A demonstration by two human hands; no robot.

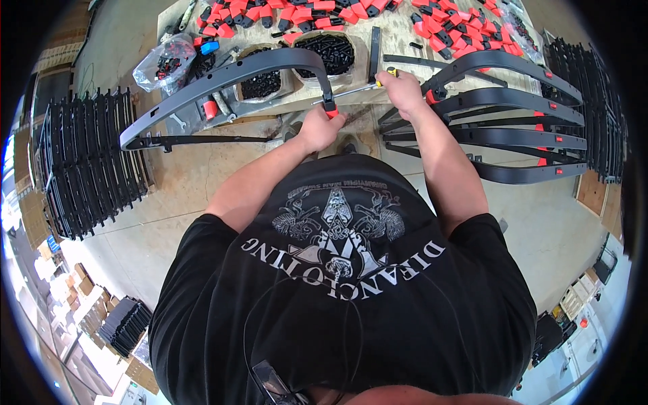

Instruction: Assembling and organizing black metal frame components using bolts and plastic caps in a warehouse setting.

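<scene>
A curved black metal frame point(226, 75) spans the left side, partly over the workbench. My left hand point(320, 130) is closed around its near-middle end, where a red plastic cap with a black part point(331, 112) sits. In my right hand point(403, 94) is a screwdriver point(364, 88) with a yellow and black handle. Its metal shaft points left, and the tip reaches the frame end beside the red cap. Whether the tip sits in a screw is too small to tell. My right forearm passes close to several similar curved frames point(506, 100) on the right.
On the wooden workbench point(364, 99) lie piles of red and black plastic parts point(466, 34). Two open boxes of small black pieces point(329, 55), a clear plastic bag point(165, 66) and a wrench point(178, 121) are nearby. Stacked black frames point(91, 162) stand at the left.
</scene>
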